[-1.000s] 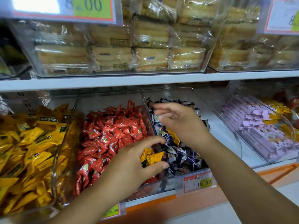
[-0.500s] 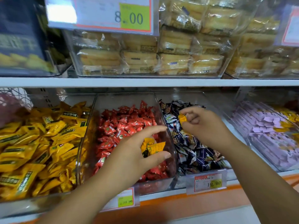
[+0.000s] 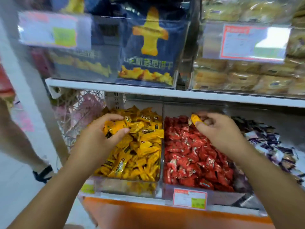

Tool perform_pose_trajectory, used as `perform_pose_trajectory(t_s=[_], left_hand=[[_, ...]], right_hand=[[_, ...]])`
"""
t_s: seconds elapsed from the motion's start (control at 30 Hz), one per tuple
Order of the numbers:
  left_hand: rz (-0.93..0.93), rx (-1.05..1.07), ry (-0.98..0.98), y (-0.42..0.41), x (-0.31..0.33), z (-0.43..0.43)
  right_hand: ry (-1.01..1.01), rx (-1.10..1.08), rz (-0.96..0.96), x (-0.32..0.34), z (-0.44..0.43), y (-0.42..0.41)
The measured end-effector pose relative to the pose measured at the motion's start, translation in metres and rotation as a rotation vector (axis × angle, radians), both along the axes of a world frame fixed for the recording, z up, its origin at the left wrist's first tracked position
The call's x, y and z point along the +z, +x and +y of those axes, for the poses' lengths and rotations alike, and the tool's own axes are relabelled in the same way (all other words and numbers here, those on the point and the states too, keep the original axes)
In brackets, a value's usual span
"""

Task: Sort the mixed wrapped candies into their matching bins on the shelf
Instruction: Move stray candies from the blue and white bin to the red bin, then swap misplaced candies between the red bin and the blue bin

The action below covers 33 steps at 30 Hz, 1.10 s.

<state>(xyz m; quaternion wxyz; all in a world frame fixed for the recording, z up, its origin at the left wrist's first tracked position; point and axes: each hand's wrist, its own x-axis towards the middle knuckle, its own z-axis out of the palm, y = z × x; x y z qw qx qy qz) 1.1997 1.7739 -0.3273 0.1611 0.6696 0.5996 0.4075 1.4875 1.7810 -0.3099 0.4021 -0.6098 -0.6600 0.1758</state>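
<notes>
Left hand (image 3: 97, 141) curls round yellow candies (image 3: 118, 126) over the yellow bin (image 3: 125, 185); right hand (image 3: 221, 133) pinches one yellow candy (image 3: 195, 120) above the red bin (image 3: 231, 194); price tag (image 3: 189, 197) blurred, unreadable.

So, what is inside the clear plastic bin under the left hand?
Yellow wrapped candies fill the clear plastic bin. The left hand covers some, and the bin's floor is hidden beneath the pile.

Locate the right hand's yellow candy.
Head view, right of centre: the yellow candy is pinched in the right hand, above the red candies.
</notes>
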Motion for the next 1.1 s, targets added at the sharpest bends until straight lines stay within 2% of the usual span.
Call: perform_pose_trajectory(t_s=[0.17, 0.3, 0.4, 0.47, 0.6, 0.7, 0.77, 0.83, 0.93, 1.0, 1.1], left_hand=[[0.109, 0.013, 0.01, -0.02, -0.007, 0.003], [0.36, 0.042, 0.123, -0.024, -0.024, 0.021], [0.53, -0.041, 0.114, -0.021, -0.039, 0.032], [0.558, -0.048, 0.087, -0.017, -0.041, 0.031], [0.49, -0.111, 0.072, -0.013, -0.039, 0.031], [0.563, -0.206, -0.023, -0.011, -0.047, 0.039], [0.58, -0.192, -0.05, -0.008, -0.044, 0.039], [0.555, -0.146, 0.021, -0.005, -0.036, 0.035], [0.385, -0.132, 0.168, 0.002, -0.026, 0.029], [0.242, -0.17, 0.137, 0.006, -0.023, 0.026], [0.124, -0.197, 0.063, 0.011, -0.023, 0.024]], right_hand=[[0.06, 0.056, 0.127, 0.008, 0.005, -0.026], [0.037, 0.214, 0.269, 0.006, 0.011, -0.054], [0.023, 0.298, 0.216, -0.002, 0.015, -0.073], [0.039, 0.309, 0.14, -0.007, 0.016, -0.082], [0.021, 0.313, 0.111, -0.016, 0.018, -0.094], [-0.013, 0.311, 0.019, -0.023, 0.02, -0.101], [-0.009, 0.301, -0.038, -0.028, 0.021, -0.103], [0.017, 0.279, -0.059, -0.03, 0.021, -0.102], [0.041, 0.278, -0.058, -0.031, 0.02, -0.102], [0.061, 0.286, -0.058, -0.033, 0.02, -0.102], [0.054, 0.28, -0.073, -0.037, 0.019, -0.104]])
